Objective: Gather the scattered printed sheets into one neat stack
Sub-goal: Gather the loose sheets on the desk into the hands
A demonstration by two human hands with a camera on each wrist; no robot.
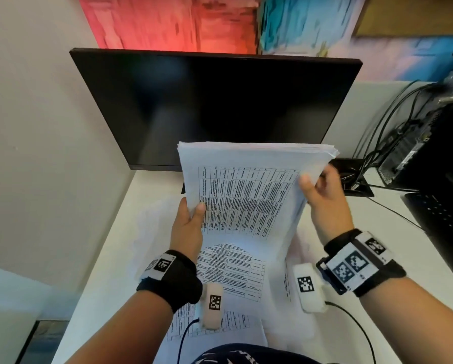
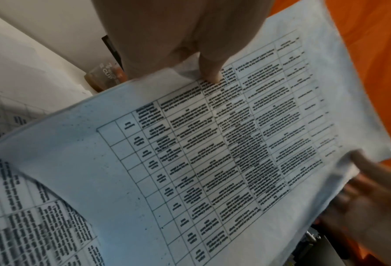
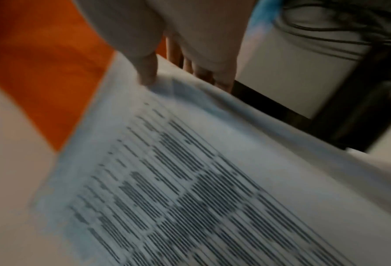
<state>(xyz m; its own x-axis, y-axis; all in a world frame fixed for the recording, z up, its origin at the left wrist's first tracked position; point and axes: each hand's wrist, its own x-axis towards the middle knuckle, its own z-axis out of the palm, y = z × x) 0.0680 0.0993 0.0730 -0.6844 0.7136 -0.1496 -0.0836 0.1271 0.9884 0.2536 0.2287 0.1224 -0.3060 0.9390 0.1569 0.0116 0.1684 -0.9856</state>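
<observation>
Above the desk (image 1: 110, 248), both hands grip the stack (image 1: 246, 185) upright by its sides: left hand (image 1: 187, 227), right hand (image 1: 325, 203); loose sheets (image 1: 236, 269) lie directly below.

One stack of sheets (image 1: 246, 195), two hands, one monitor (image 1: 215, 106)

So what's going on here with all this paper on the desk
A person is gathering printed sheets. Both hands hold a thick bundle upright above the desk, in front of a dark monitor: the left hand grips its left edge, thumb on the printed table, and the right hand holds its right edge. The bundle's top edges are not yet flush. More sheets lie loose on the desk under the wrists, so the job is not finished.
</observation>
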